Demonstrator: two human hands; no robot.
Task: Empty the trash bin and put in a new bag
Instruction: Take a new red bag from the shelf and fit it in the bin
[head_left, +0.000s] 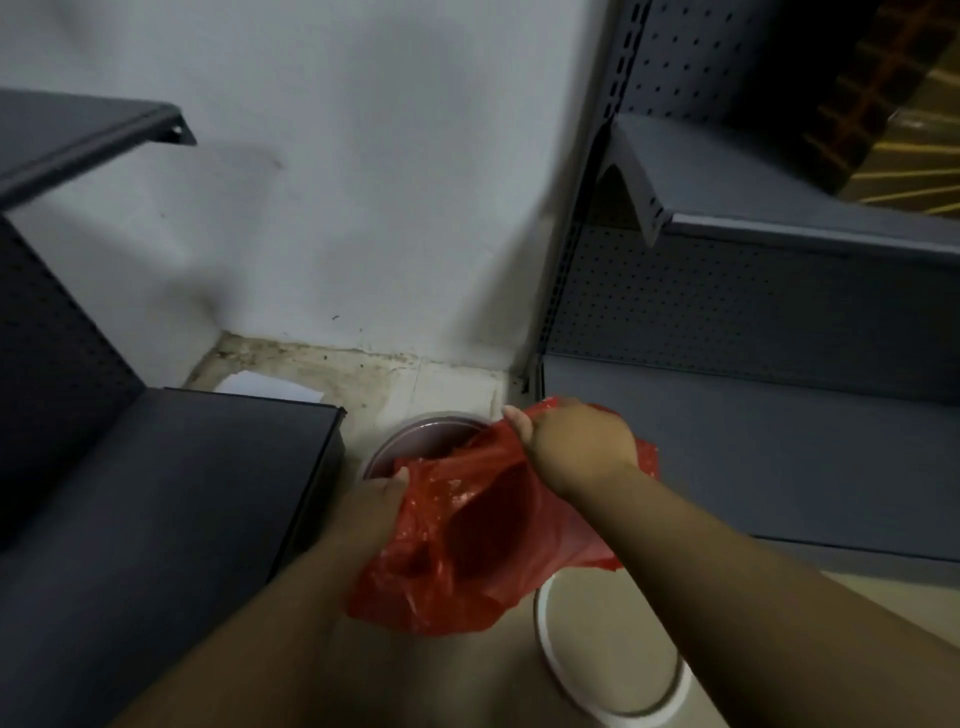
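Over the round bin (415, 441), both hands, left (371, 512) and right (576, 447), grip a red bag (467, 545), mouth stretched open upward.

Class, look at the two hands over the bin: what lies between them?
In the head view, the red plastic bag spans the gap between the left hand and right hand; each grips an edge, holding its mouth open above the bin.

Dim, soft pic w/ motion blur; wall (337, 182) beyond hands was brightest, shelves (156, 493) either side dark, edges bowed.
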